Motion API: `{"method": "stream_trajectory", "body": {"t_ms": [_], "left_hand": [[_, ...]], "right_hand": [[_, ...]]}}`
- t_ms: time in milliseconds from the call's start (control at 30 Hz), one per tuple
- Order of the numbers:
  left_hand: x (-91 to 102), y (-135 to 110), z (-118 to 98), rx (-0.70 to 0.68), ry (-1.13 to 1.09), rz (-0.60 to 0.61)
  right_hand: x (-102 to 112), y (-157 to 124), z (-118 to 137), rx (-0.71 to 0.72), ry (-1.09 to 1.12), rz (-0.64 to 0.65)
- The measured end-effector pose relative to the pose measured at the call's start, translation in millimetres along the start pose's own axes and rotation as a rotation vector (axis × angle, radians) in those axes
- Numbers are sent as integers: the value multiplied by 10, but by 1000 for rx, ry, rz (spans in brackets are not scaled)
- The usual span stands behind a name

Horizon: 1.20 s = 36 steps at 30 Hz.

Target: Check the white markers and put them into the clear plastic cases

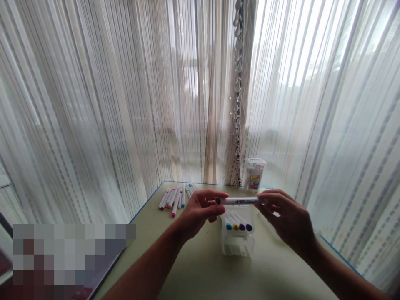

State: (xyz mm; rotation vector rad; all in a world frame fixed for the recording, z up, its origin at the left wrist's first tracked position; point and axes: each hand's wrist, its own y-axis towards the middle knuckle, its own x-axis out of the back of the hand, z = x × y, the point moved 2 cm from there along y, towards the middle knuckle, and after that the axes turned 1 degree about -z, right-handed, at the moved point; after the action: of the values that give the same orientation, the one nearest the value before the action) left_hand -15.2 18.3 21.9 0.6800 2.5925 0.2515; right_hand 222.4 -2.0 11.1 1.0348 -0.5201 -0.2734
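A white marker pen (pixel 240 201) lies level between my two hands, its dark-tipped end to the left and dark print along the barrel. My left hand (pixel 203 205) pinches the left end, and my right hand (pixel 281 210) grips the right end with fingertips and thumb. Just below and behind it stands a clear plastic case (pixel 238 248), in which several markers (pixel 238 226) lie with teal, yellow, purple and dark blue ends facing me. Left of my left hand, more white markers (pixel 175 202) with coloured ends are spread in a loose pile.
The pale green table (pixel 187 266) has a blue edge. A clear lidded container (pixel 255 175) with a label stands at the back right. Sheer striped curtains (pixel 118 104) and a hanging bead string (pixel 238 91) rise behind. A blurred-out patch (pixel 68 254) covers the lower left.
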Motion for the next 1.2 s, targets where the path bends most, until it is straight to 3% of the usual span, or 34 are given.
{"method": "stream_trajectory", "body": {"t_ms": [500,767,867,1033,1200], "left_hand": [[15,19,41,7,33,97],[19,25,39,3,56,77],[12,32,8,-54,27,22],[55,91,-11,-154,104,-182],[105,138,46,-79,124,-264]], "right_hand": [[-16,-21,-47,-24,-4,95],[-17,-1,-20,2,7,78],[-19,10,-13,12,6,45],[-4,16,41,28,26,35],[-5,-26,140,-16,122,31]]}}
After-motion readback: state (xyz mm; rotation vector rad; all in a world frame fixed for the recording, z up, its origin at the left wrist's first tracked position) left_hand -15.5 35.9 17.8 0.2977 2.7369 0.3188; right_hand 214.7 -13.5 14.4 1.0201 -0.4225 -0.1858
